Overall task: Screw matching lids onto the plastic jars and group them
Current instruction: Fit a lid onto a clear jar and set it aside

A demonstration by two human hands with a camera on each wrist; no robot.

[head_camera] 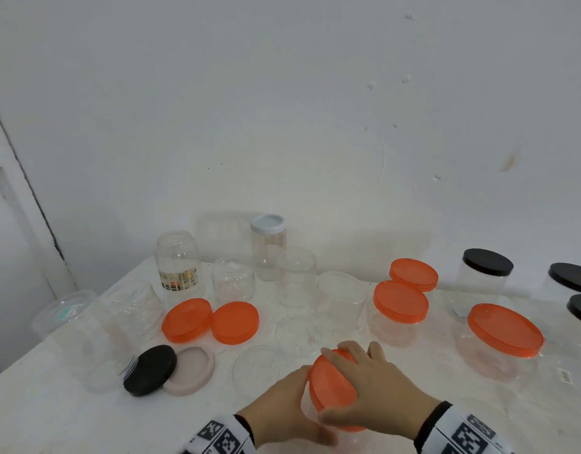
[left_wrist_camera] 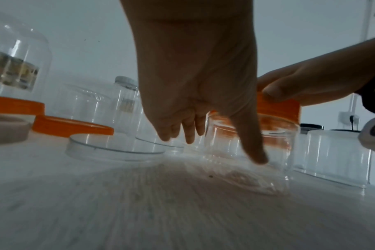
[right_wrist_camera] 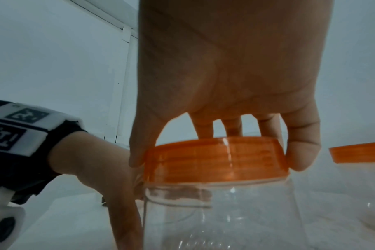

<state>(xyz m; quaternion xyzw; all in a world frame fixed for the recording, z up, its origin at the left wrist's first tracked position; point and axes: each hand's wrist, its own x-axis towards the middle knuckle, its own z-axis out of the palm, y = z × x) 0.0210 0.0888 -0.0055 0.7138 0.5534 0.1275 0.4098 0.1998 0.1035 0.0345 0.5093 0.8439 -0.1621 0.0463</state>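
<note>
Near the front edge of the table (head_camera: pixel 69 404), an orange lid (head_camera: pixel 331 385) sits tilted on the mouth of a clear plastic jar (right_wrist_camera: pixel 225 211). My right hand (head_camera: pixel 374 388) grips the lid from above, its thumb (right_wrist_camera: pixel 137 160) on one side of the rim and the fingers on the other. My left hand (head_camera: pixel 282 404) holds the jar's wall, with the thumb (left_wrist_camera: pixel 253 148) pointing down along it and the fingers behind. In the left wrist view the orange lid (left_wrist_camera: pixel 276 104) tops the jar (left_wrist_camera: pixel 246 169). My hands hide most of the jar in the head view.
Two loose orange lids (head_camera: pixel 187 319) (head_camera: pixel 235 322), a black lid (head_camera: pixel 150 369), a pink lid (head_camera: pixel 192 370) and a clear lid (head_camera: pixel 259 368) lie to the left. Several open clear jars (head_camera: pixel 177 260) stand behind them. Orange-lidded jars (head_camera: pixel 400 301) and black-lidded jars (head_camera: pixel 487 262) stand on the right.
</note>
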